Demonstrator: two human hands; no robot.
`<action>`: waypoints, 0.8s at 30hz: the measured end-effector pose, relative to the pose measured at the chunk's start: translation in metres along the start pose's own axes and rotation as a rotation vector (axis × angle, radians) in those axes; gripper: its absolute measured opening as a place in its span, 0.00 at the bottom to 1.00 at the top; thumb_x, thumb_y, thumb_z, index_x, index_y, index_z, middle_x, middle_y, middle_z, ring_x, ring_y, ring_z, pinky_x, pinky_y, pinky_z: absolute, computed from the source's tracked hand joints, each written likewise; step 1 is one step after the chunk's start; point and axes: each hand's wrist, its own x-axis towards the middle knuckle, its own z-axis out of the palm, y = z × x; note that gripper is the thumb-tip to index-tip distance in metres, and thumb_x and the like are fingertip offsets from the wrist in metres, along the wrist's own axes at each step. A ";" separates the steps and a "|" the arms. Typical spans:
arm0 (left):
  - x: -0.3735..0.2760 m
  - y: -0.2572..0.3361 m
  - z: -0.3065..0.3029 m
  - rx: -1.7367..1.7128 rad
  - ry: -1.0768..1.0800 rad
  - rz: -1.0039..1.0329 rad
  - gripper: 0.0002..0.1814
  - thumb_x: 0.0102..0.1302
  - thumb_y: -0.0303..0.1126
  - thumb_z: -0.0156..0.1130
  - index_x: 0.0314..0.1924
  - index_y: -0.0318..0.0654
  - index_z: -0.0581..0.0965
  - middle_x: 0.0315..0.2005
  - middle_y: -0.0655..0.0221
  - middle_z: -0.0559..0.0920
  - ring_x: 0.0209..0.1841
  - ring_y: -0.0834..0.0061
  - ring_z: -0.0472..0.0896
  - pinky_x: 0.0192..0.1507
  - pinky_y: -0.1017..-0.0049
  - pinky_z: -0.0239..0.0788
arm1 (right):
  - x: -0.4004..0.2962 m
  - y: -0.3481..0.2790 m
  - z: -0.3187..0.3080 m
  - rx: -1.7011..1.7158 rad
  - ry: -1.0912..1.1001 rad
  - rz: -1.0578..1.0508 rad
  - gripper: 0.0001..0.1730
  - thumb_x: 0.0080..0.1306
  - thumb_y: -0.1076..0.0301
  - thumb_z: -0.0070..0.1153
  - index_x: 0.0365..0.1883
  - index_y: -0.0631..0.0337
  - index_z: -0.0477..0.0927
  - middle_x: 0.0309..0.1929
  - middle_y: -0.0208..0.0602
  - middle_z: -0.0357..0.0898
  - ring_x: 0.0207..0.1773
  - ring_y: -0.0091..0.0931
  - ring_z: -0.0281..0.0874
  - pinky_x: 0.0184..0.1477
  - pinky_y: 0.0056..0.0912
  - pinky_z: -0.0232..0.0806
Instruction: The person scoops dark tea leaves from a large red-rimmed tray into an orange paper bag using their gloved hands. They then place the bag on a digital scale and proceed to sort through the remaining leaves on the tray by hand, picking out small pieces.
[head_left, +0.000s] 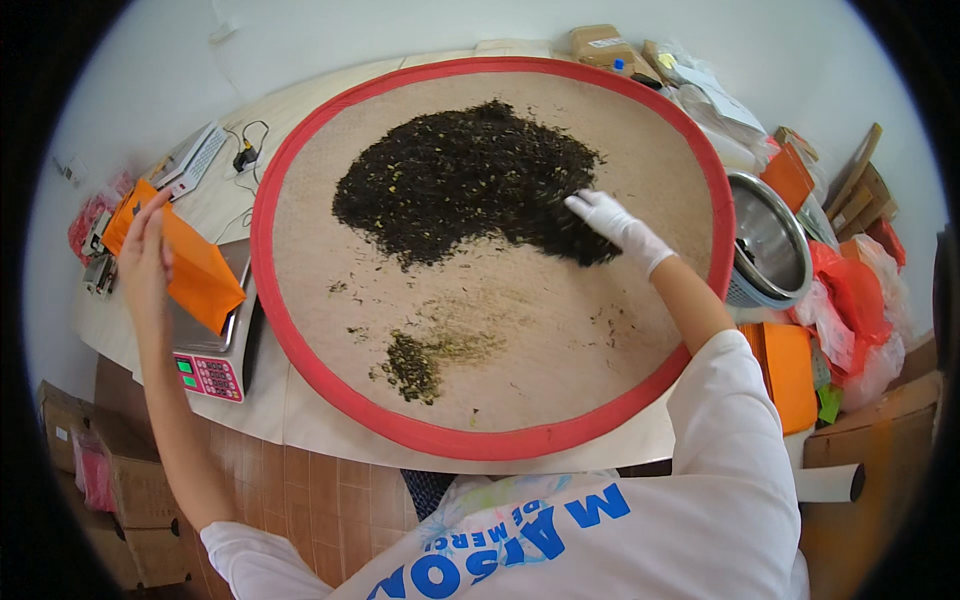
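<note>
A large round tray with a red cloth rim (491, 444) lies before me. On it is a broad heap of dark dried leaves, probably tea (465, 172), flecked with yellow bits. My right hand (619, 229), in a white glove, is at the heap's right end, fingers stretched out; the leaves below it are blurred. A smaller greenish-yellow pile (411, 367) lies nearer the tray's front. My bare left hand (146, 255) is at an orange paper bag (202, 274), overlapping its upper side; its grip is unclear. The bag rests on a digital scale (214, 367) with a pink keypad.
Right of the tray stands a steel bowl (772, 236) in a grey-blue basket. Stacked orange bags (784, 375) and red plastic bags (855, 300) lie nearby. A white device (195, 161) and a plug with cables (245, 157) are at the back left. Cardboard boxes (139, 480) stand on the floor.
</note>
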 end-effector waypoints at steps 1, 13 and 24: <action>-0.002 0.001 0.020 -0.036 -0.034 0.019 0.17 0.72 0.42 0.51 0.55 0.46 0.78 0.14 0.86 0.62 0.16 0.94 0.56 0.17 0.89 0.45 | -0.018 -0.007 0.012 0.041 -0.010 -0.035 0.35 0.67 0.40 0.44 0.60 0.61 0.72 0.60 0.52 0.71 0.65 0.43 0.65 0.66 0.39 0.58; -0.090 0.026 0.184 -0.339 -0.390 -0.020 0.16 0.72 0.38 0.50 0.54 0.45 0.79 0.20 0.84 0.68 0.19 0.93 0.62 0.20 0.87 0.52 | -0.055 -0.123 0.012 0.226 -0.063 -0.183 0.21 0.72 0.54 0.45 0.55 0.57 0.78 0.40 0.36 0.81 0.39 0.24 0.74 0.44 0.27 0.69; -0.111 -0.037 0.234 -0.275 -0.532 -0.176 0.16 0.72 0.36 0.49 0.54 0.47 0.79 0.28 0.82 0.73 0.30 0.91 0.70 0.29 0.87 0.64 | -0.109 -0.119 0.046 0.077 -0.291 -0.921 0.26 0.58 0.76 0.53 0.57 0.52 0.77 0.62 0.45 0.70 0.64 0.43 0.66 0.66 0.42 0.59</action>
